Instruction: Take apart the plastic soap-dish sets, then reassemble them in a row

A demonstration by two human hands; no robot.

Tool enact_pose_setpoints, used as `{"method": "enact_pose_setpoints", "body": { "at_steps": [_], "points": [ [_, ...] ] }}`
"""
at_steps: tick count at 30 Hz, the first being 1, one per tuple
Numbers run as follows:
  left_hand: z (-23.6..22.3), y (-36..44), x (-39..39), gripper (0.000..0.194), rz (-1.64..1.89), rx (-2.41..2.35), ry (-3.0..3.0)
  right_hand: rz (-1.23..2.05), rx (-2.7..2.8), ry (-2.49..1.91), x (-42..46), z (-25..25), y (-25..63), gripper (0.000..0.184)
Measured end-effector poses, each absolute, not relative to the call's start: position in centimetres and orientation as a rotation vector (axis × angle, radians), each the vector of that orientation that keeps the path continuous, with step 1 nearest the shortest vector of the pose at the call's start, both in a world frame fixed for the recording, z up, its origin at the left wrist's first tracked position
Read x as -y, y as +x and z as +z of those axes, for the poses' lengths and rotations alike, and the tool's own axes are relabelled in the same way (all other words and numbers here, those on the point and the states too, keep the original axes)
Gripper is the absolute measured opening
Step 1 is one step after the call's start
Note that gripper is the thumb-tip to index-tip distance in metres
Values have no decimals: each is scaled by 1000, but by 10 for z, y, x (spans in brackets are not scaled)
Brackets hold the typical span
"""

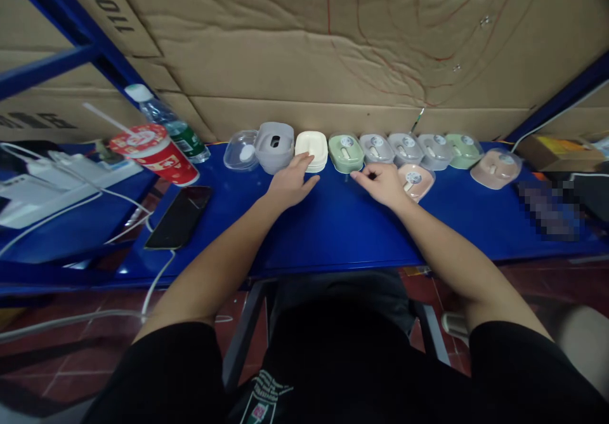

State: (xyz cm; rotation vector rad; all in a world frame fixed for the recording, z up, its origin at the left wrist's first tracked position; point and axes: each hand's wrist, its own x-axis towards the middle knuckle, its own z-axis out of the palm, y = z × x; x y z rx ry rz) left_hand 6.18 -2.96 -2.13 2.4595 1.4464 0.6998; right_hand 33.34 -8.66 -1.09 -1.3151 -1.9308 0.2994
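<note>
My left hand (291, 184) is open, its fingers stretched over the front of a stack of cream square lids or trays (311, 141) and resting at its edge. My right hand (380, 183) is curled closed near the front right corner of a green lidded box (346, 152); whether anything sits in its fingers is hidden. Partly behind that hand lies a pink lidded box (417, 181). Left of the cream stack stand a stack of grey box parts (275, 147) and some clear covers (242, 151).
Grey lidded boxes (406, 150), another green box (464, 151) and a pink box (496, 169) line the back of the blue table (333, 233). At left are a red cup (162, 157), a water bottle (178, 129), a phone (179, 218) and power strips with cables (61, 179). Cardboard (266, 62) stands behind.
</note>
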Motion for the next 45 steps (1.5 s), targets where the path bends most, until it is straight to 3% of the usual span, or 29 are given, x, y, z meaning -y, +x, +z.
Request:
{"method": "enact_pose_setpoints", "body": {
  "at_steps": [5, 16, 21, 28, 35, 39, 45],
  "points": [
    [-26, 59, 23, 60, 590, -1402, 2469, 188, 1554, -1499, 68, -12, 364, 50],
    [-26, 54, 17, 31, 758, -1467, 2445, -249, 1333, -1815, 45, -3, 434, 54],
    [-12, 53, 24, 27, 861, -1379, 2467, -265, 1336, -1807, 43, -3, 437, 62],
    [6, 57, 45, 21, 875, -1090, 2591, -266, 1194, -1876, 42, 1, 458, 52],
    [6, 66, 60, 28, 721, -850, 2700, -265, 1201, -1826, 41, 3, 466, 46],
    [2, 71, 62, 37, 614, -825, 2719, -145, 1546, -1630, 53, -1, 425, 47],
    [-4, 73, 59, 58, 417, -833, 2691, 217, 2177, -1273, 76, -12, 361, 34]
  ]
}}
